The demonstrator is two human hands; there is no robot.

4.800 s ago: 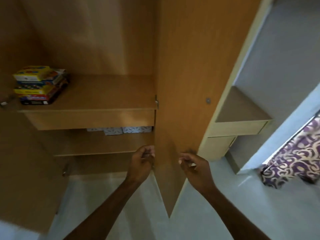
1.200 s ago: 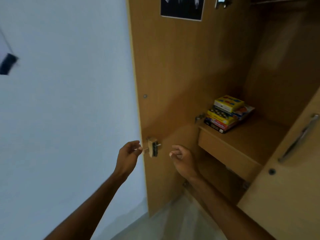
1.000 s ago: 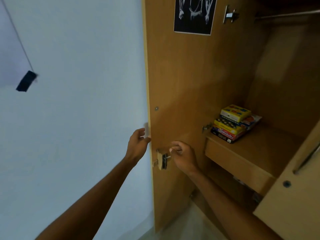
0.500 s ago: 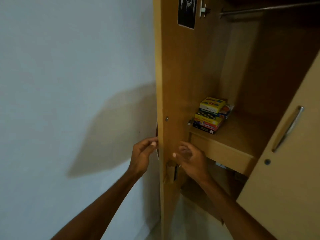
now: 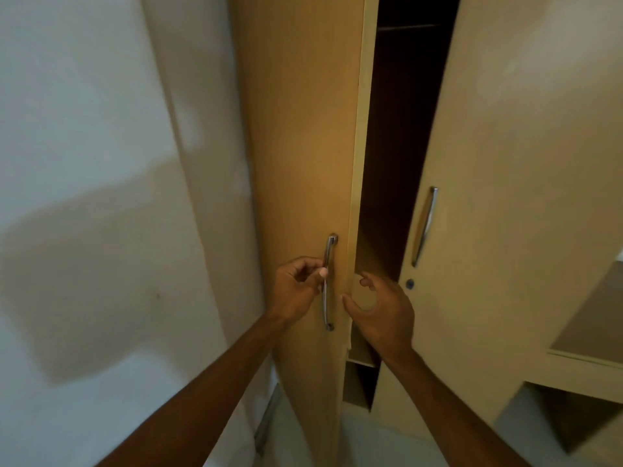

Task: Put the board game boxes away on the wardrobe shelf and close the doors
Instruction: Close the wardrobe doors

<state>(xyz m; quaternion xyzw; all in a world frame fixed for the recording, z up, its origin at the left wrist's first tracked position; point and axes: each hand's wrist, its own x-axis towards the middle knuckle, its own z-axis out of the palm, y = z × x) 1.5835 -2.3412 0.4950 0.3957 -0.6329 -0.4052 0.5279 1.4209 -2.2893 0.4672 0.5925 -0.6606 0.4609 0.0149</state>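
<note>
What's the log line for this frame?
left door: ajar | left hand: grips door handle | right hand: open by door edge | boxes: hidden

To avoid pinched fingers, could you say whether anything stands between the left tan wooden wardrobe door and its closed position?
Yes: the open right hand sits before the dark gap, fingers beside the free edge of the left tan wooden wardrobe door, in its closing path. The left hand grips its curved metal handle. Nothing else visible blocks it.

tan wardrobe doors (image 5: 303,129), silver handles (image 5: 425,227), white wall (image 5: 84,112)
</note>
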